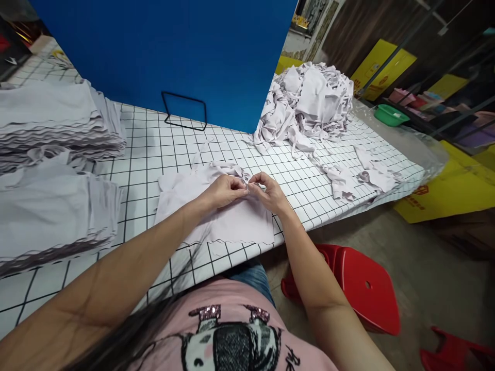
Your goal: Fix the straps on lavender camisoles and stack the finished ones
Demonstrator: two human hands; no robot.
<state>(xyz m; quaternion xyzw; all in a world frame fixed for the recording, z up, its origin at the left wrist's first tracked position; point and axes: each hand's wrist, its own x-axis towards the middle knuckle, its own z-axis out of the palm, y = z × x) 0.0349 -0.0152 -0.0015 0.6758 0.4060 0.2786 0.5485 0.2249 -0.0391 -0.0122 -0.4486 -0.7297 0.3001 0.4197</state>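
A pale lilac garment [228,219] lies flat on the white grid-patterned table [154,149] in front of me. My left hand [226,189] and my right hand [270,191] meet above its upper edge. Both pinch a thin strap [247,181] of the garment between closed fingers, fingertips almost touching. More of the strap bunches just behind my hands.
Tall stacks of folded lilac pieces [50,170] sit at the left. A loose heap of the same garments [309,100] lies at the back right, with a few strays [363,175] near the edge. A blue board [174,46] stands behind. Red stools [356,283] are on the floor.
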